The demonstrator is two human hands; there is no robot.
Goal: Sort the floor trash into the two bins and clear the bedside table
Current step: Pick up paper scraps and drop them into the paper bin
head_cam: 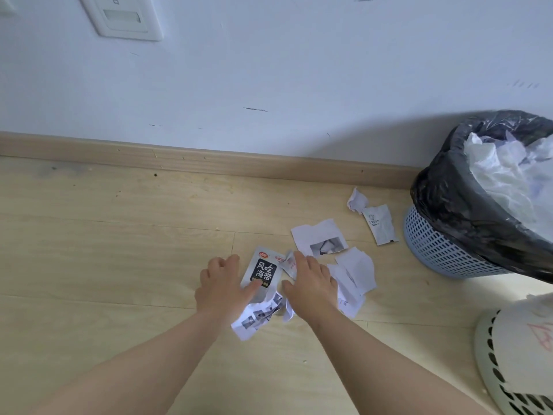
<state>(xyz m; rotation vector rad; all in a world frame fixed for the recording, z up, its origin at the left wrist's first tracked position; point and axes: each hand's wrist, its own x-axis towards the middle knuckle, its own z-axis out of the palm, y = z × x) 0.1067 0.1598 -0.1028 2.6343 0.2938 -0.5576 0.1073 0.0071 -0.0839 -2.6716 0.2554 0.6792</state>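
Lower centre, from the left: left hand, thumb pressing snack packet, finger grip not discernible (foil light, slick, probably best pinched at an edge); right hand spread flat on torn paper scraps, limp, likely gatherable by scrunching; far right, blue bin, white bin.

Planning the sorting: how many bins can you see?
2. Blue bin, black-lined, at right by the wall; white bin at the lower right corner, partly cut off.

Blue lattice bin, black liner, silver packet.
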